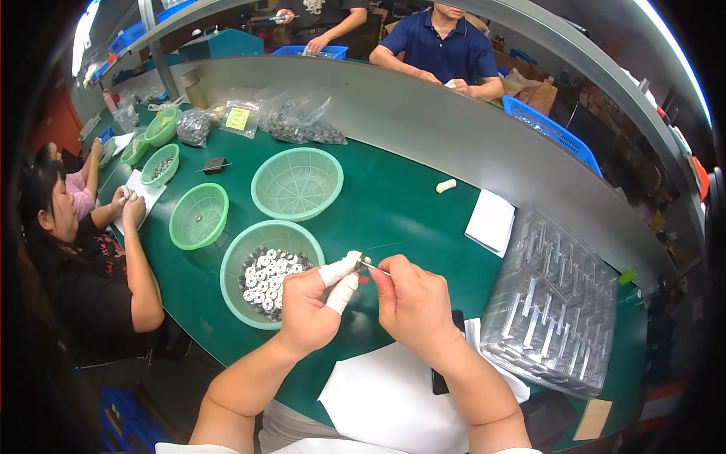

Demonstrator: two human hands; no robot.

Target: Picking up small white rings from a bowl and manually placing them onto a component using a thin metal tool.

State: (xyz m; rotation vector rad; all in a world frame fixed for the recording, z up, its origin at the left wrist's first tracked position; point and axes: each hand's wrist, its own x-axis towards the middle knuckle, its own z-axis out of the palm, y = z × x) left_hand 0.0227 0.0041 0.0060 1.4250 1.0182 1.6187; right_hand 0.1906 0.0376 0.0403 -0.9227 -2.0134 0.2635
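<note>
**Both hands pinched on one small metal part above the green table**

Left hand (306, 306), thumb and forefinger wrapped in white tape, pinches a small silver metal ring part (361, 262) at the fingertips. Right hand (412, 303) is clenched around a thin metal pin (376, 267), tip touching the part. Part sits in the air between both hands, just right of the round green plastic basket of silver ring parts (266, 276). White paper sheet (382, 397) lies under the forearms. Stack of clear plastic trays with metal strips (556, 310) to the right, white notepad (491, 222) beyond it. Two more green mesh baskets (297, 184), one near-empty (199, 216), farther out. Bags of dark parts (299, 121) at the grey divider. Other people work at left and across.
</note>
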